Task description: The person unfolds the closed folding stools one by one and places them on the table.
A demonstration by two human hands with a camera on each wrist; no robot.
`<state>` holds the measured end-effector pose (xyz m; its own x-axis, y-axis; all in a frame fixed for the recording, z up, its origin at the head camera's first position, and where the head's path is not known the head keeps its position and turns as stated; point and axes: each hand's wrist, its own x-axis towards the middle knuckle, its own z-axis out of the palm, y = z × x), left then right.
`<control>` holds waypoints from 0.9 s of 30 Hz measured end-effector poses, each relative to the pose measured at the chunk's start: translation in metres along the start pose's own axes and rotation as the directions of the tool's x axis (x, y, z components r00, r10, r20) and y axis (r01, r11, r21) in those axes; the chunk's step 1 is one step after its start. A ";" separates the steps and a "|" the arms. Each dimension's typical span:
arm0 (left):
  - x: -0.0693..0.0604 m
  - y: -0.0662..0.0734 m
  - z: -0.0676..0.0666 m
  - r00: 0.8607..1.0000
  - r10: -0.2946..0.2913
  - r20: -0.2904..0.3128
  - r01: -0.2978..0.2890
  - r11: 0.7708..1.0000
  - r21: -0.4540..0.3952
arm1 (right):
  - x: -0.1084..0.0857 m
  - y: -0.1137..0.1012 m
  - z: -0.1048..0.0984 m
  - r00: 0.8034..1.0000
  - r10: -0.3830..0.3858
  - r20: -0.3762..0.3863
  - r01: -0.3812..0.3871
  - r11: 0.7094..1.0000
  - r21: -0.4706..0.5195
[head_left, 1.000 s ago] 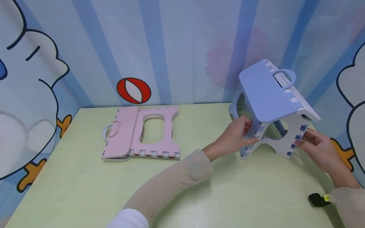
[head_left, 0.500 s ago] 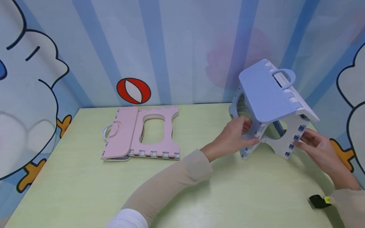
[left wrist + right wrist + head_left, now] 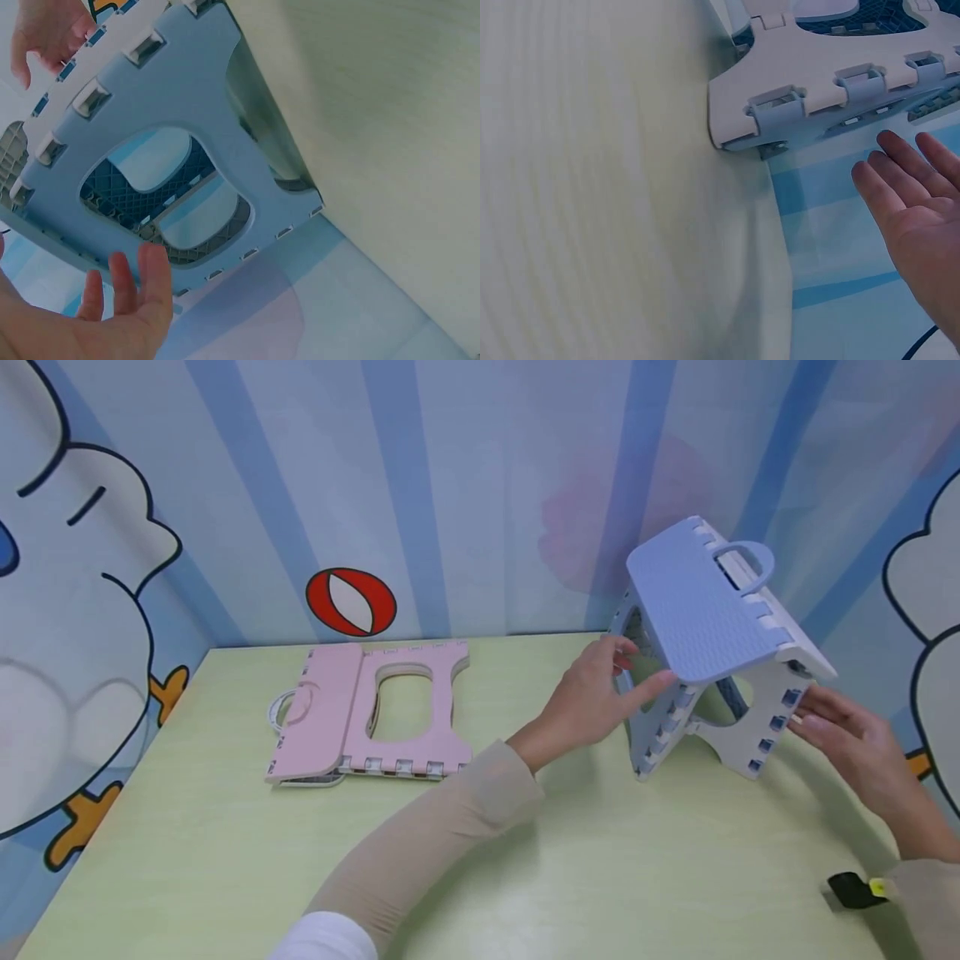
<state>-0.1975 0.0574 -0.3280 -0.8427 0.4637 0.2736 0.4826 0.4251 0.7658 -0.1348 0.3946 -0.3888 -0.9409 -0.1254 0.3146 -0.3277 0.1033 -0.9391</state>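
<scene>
At frame right the blue stool (image 3: 705,602) peaks upward, its long axis running upper-left to lower-right; my left hand (image 3: 581,697) and right hand (image 3: 862,747) flank it, fingers loosely extended.

The standing stool (image 3: 716,647) has a blue, finely textured slope (image 3: 690,593), a white slope (image 3: 782,620) and a blue handle (image 3: 769,564). Its near panel (image 3: 738,742) is white with blue hinges (image 3: 862,86), its left panel (image 3: 187,82) blue with white hinges (image 3: 90,97); dark blue lattice (image 3: 112,184) shows inside. The flat stool (image 3: 336,714) is pink, with one pink loop (image 3: 303,703) and one white loop (image 3: 273,710). The table (image 3: 622,877) is pale green with faint streaks. The wall (image 3: 487,527) is light blue with darker blue stripes (image 3: 407,485) and a pink blotch (image 3: 577,543); on it, a red and white ball (image 3: 351,602) and black-outlined white figures (image 3: 67,718) with orange feet (image 3: 84,827). The sleeves (image 3: 427,847) are beige, the tab (image 3: 853,891) black and yellow
</scene>
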 end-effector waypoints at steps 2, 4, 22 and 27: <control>0.001 0.002 -0.003 1.000 -0.005 -0.027 0.006 0.999 0.038 | 0.002 0.000 -0.004 1.000 -0.021 -0.007 0.022 0.997 0.067; 0.003 0.004 -0.007 0.999 -0.006 -0.043 0.009 0.997 0.073 | 0.005 -0.002 -0.008 1.000 -0.028 -0.014 0.030 0.992 0.123; 0.030 0.033 -0.032 0.999 0.014 0.037 -0.018 0.993 0.117 | 0.036 -0.069 0.001 0.996 -0.054 -0.071 0.008 0.849 -0.529; 0.037 0.045 -0.034 0.999 0.017 0.051 -0.025 0.987 0.160 | 0.048 -0.087 0.003 0.995 -0.058 -0.075 0.000 0.792 -0.610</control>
<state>-0.2149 0.0670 -0.2634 -0.8208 0.5101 0.2569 0.5358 0.5318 0.6558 -0.1509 0.3764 -0.2930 -0.9240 -0.0565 0.3781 -0.3118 0.6837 -0.6598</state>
